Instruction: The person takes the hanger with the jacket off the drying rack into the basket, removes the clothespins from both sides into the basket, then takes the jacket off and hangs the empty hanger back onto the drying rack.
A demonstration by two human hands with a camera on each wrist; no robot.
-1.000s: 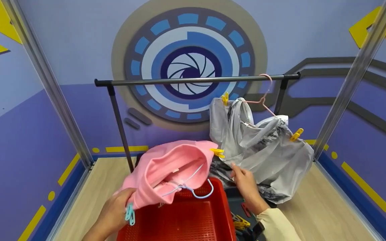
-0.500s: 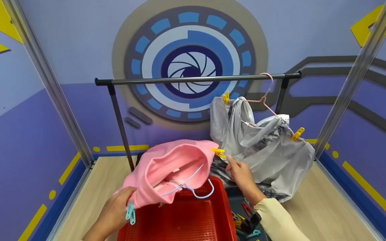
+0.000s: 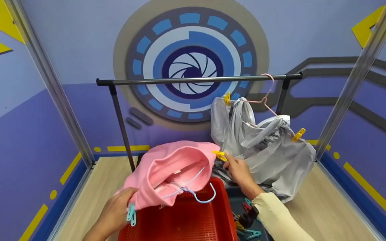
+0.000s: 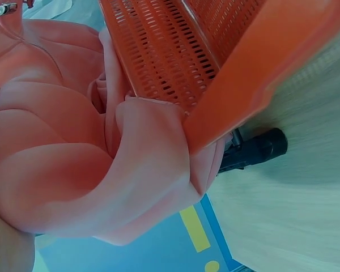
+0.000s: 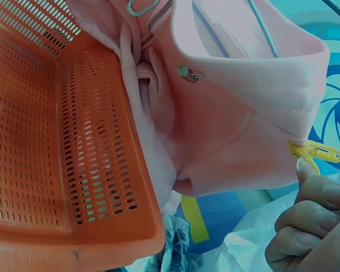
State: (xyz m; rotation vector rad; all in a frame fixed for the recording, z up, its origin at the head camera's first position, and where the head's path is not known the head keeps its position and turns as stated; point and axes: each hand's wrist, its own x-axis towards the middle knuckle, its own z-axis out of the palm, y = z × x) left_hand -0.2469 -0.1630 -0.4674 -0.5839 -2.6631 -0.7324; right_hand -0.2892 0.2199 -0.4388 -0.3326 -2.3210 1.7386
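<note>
A pink zip-up jacket (image 3: 179, 160) on a light-blue hanger (image 3: 199, 199) lies over the back of the red basket (image 3: 224, 214), neck facing up. My left hand (image 3: 114, 207) grips the jacket's near shoulder, beside a teal clothespin (image 3: 131, 215) clipped there. On the far shoulder sits a yellow clothespin (image 3: 219, 155). My right hand (image 3: 241, 172) pinches its free end, index finger against the lower handle; in the right wrist view the yellow clothespin (image 5: 314, 153) bites the jacket edge (image 5: 289, 119), and the thumb is mostly cut off.
A dark rack bar (image 3: 186, 80) spans the back. From it hangs a grey-white jacket (image 3: 263, 147) on a pink hanger (image 3: 264, 100), with two yellow clothespins. Right of the basket, a dark tray (image 3: 263, 231) holds several loose clothespins (image 3: 251, 233).
My right hand has moved left and slightly up, from in front of the grey-white jacket to the yellow clothespin. My left hand keeps its grip on the pink jacket.
</note>
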